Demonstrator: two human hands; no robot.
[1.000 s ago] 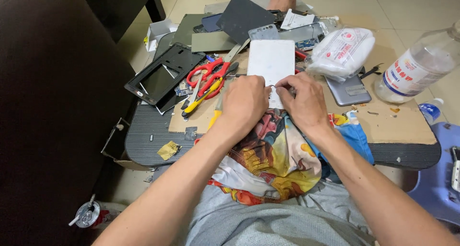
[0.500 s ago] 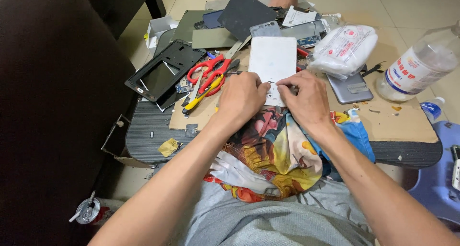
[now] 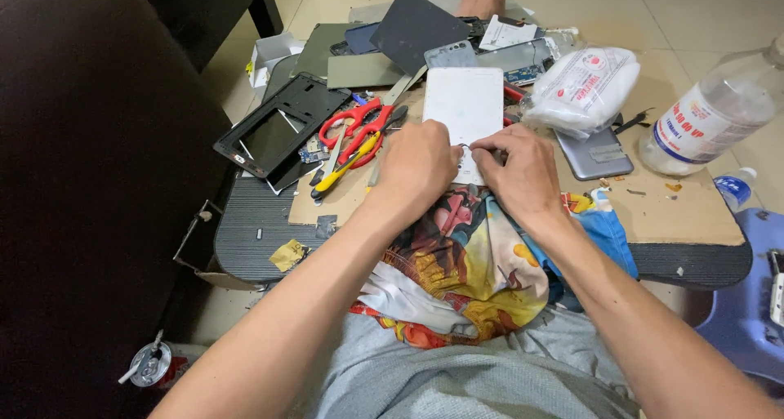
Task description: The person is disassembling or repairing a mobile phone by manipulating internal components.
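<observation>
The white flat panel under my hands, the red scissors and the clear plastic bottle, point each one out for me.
white flat panel (image 3: 462, 100), head view, on its bare upper middle.
red scissors (image 3: 353, 123), head view, on the red handle loops.
clear plastic bottle (image 3: 712, 115), head view, on its labelled body.

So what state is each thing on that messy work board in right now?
White panel: flat, near edge under both hands.
Left hand: closed, pressing on panel.
Right hand: pinching at panel's edge.
Red scissors: lying shut.
Clear bottle: on its side, capped.
Black frame: empty, flat.
</observation>
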